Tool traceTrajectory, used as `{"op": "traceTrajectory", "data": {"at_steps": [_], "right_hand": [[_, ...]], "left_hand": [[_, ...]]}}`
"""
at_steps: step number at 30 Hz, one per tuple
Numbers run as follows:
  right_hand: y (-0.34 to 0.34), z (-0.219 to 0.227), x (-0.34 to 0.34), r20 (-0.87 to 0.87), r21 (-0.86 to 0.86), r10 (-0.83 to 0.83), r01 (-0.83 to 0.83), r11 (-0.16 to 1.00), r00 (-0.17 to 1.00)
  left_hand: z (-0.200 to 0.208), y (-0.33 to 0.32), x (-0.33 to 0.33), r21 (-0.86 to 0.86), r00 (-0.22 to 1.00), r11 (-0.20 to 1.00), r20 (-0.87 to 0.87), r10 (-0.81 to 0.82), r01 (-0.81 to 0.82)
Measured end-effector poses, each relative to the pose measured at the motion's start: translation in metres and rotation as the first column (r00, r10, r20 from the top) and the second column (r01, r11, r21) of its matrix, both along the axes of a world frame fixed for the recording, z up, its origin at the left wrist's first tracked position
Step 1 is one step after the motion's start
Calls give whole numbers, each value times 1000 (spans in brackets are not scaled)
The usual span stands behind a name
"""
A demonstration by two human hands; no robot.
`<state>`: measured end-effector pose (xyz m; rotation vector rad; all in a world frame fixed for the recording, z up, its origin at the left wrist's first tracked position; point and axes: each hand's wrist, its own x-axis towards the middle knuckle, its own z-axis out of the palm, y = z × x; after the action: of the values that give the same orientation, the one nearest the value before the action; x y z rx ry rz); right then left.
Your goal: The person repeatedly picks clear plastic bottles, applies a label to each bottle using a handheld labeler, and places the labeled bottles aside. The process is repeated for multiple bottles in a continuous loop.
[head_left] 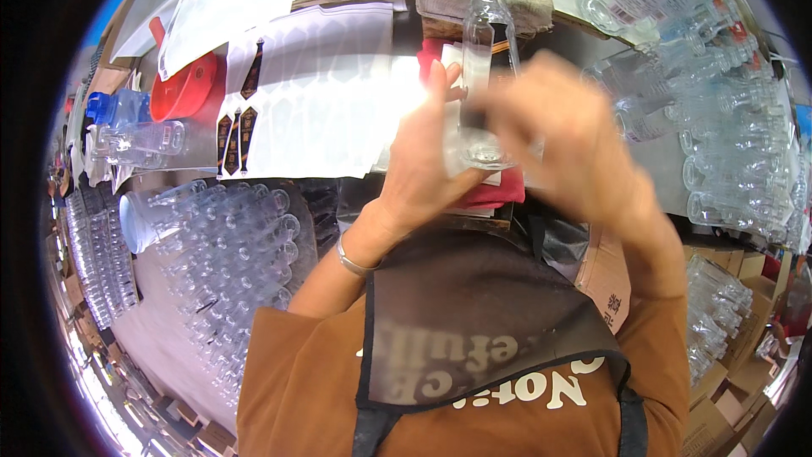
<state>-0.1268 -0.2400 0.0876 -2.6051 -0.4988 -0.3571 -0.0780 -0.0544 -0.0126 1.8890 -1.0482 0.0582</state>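
Observation:
A clear bottle (pixel 479 30) lies in front of me, its neck pointing away and its base towards me. My left hand (pixel 416 156) is at the bottle's left side, with its thumb by the base and its fingers along the side, steadying it. My right hand (pixel 562 131) is over the bottle's right side, smeared by motion. A dark patch (pixel 484 110) shows between its fingertips and the bottle; whether it is a held thing or a label, I cannot make out. Red cloth (pixel 501 192) shows under the bottle's base. A folded beige towel (pixel 431 2) lies by its neck.
To the left lies a white sticker sheet (pixel 330 93) with several dark labels left on it. Beyond it are a red plastic scoop-like vessel (pixel 188 89) and a blue-capped clear container (pixel 127 110). Many clear bottles (pixel 224 245) stand lower left; more bottles (pixel 727 135) are stacked at the right.

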Motion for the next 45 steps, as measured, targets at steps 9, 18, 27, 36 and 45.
{"op": "traceTrajectory", "data": {"at_steps": [9,18,27,36,45], "right_hand": [[-5,-18,-3,120,132,90,-105,986,989],[-36,-37,16,283,295,39,-126,947,958],[-63,-39,38,21,575,-260,201,793,965],[-35,-26,-19,52,335,-12,-7,942,999],[-4,-34,-27,127,309,185,-216,926,975]], "left_hand": [[-8,-4,-1,-98,985,995,-172,-16,-1],[-5,0,2,-53,982,998,-185,-26,16],[-5,1,2,-9,982,999,-180,-51,50],[-14,1,1,-45,986,999,-163,-36,29],[0,-6,-10,16,976,999,-209,54,-52]]}}
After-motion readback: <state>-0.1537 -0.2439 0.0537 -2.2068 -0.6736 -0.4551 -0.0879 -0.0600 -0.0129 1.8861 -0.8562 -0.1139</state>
